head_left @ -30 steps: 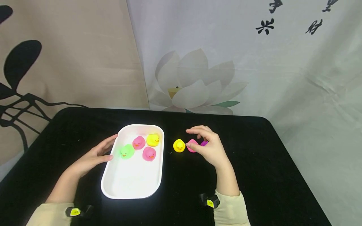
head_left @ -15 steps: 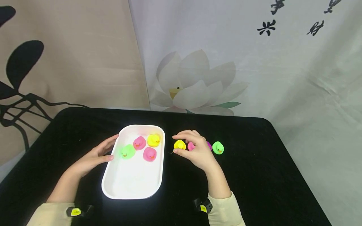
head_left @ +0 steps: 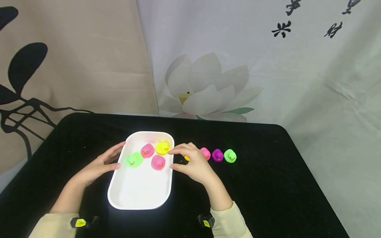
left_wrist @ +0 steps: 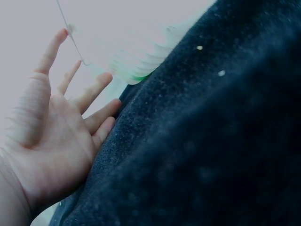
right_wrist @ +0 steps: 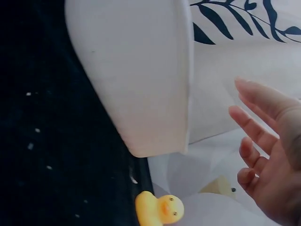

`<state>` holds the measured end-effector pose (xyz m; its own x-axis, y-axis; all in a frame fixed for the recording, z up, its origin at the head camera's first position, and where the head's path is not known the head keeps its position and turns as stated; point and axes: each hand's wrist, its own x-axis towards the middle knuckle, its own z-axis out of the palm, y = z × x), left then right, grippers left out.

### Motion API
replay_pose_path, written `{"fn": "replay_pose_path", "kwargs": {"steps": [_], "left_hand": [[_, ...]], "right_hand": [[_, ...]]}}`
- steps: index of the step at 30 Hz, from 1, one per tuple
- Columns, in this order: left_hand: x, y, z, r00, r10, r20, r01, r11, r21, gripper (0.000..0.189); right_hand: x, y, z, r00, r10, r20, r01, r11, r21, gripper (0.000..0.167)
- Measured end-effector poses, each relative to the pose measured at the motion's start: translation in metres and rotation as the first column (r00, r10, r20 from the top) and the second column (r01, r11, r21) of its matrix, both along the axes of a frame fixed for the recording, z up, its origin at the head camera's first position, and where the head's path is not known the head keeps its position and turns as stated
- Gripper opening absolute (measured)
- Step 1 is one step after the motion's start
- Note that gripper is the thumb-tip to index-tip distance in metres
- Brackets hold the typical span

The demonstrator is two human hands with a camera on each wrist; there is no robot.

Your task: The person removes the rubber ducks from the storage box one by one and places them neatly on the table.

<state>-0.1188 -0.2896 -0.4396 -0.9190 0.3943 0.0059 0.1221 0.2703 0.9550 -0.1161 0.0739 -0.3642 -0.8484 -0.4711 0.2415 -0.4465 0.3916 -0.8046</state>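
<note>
A white rectangular tray (head_left: 138,193) lies on the black cloth. At its far end sit a green toy duck (head_left: 135,160), two pink ducks (head_left: 158,162) and a yellow duck (head_left: 162,148). My left hand (head_left: 99,165) has its thumb and fingertips at the tray's left rim; the left wrist view shows that hand's fingers spread. At the right rim, my right hand (head_left: 191,162) reaches in with thumb and fingers apart, nothing between them. It partly hides another yellow duck (head_left: 187,158), seen more clearly as the duck (right_wrist: 153,212) in the right wrist view.
Right of my right hand, a pink duck (head_left: 205,153), a purple duck (head_left: 217,155) and a green duck (head_left: 230,156) stand in a row. Black cloth (head_left: 268,185) covers the table. Behind it hangs a printed curtain (head_left: 312,99).
My right hand has moved left, from above the row of ducks past the yellow one to the tray's right rim. My left hand stays at the left rim.
</note>
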Motion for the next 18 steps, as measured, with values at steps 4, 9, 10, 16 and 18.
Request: {"fn": "replay_pose_path", "kwargs": {"steps": [4,9,10,16,18], "left_hand": [[0.000,0.000,0.000,1.000,-0.006,-0.002,0.006,1.000,0.007,0.074],[0.000,0.001,0.000,1.000,-0.004,0.000,0.004,1.000,0.011,0.074],[0.000,0.001,0.000,1.000,-0.003,0.001,0.003,1.000,0.011,0.074],[0.000,0.000,0.000,1.000,0.001,0.001,-0.001,1.000,0.005,0.074],[0.000,0.000,0.000,1.000,0.003,0.001,-0.003,1.000,0.001,0.074]], "right_hand": [[-0.004,-0.008,-0.003,1.000,0.004,0.000,-0.004,0.998,0.067,0.039],[-0.011,-0.016,-0.004,1.000,0.024,0.014,-0.025,0.990,0.137,0.041],[-0.012,-0.017,-0.004,1.000,0.027,0.014,-0.029,0.988,0.154,0.042],[-0.023,-0.026,-0.005,0.996,0.082,-0.026,-0.072,0.958,0.277,0.041],[-0.026,-0.028,-0.005,0.994,0.105,-0.033,-0.090,0.948,0.307,0.041]]}}
